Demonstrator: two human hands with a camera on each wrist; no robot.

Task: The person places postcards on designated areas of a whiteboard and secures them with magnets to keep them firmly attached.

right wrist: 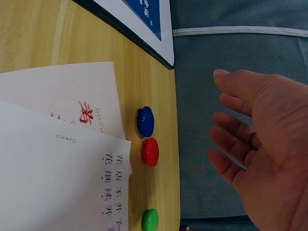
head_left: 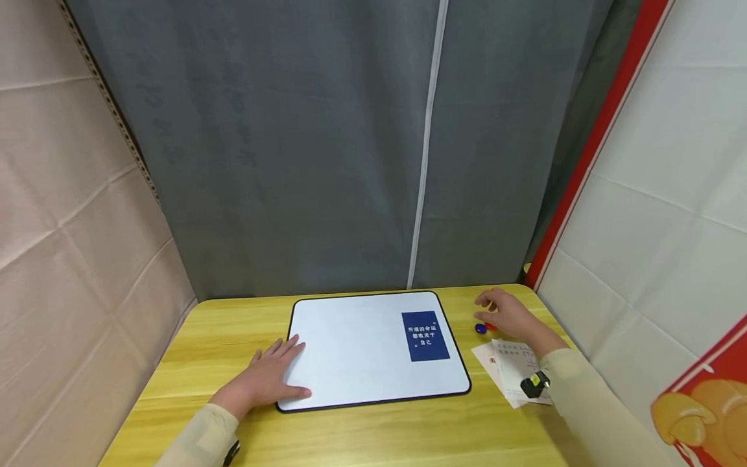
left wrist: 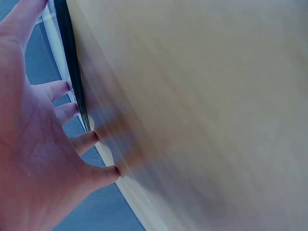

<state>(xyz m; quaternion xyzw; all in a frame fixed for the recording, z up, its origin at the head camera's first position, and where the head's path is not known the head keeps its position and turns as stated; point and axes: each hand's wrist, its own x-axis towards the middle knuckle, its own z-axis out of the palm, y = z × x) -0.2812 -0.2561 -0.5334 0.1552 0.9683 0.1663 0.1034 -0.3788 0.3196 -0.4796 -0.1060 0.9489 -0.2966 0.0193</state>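
A whiteboard (head_left: 344, 350) with a black rim lies on the wooden table, a dark blue card with white writing (head_left: 425, 347) on its right part. My left hand (head_left: 265, 377) rests at the board's left edge with fingers spread, thumb over the lower left corner. In the left wrist view its fingertips reach the tabletop beside the rim. To the right of the board, my right hand (head_left: 510, 314) hovers with loosely bent fingers and nothing in them. Near it are round magnets: blue (right wrist: 146, 121), red (right wrist: 151, 152) and green (right wrist: 150, 220).
Overlapping white printed cards (head_left: 519, 373) lie on the right side of the table (head_left: 373, 438), under my right forearm. A grey curtain (head_left: 292, 162) hangs behind the far edge. Pale cloth walls (head_left: 76, 259) close in both sides.
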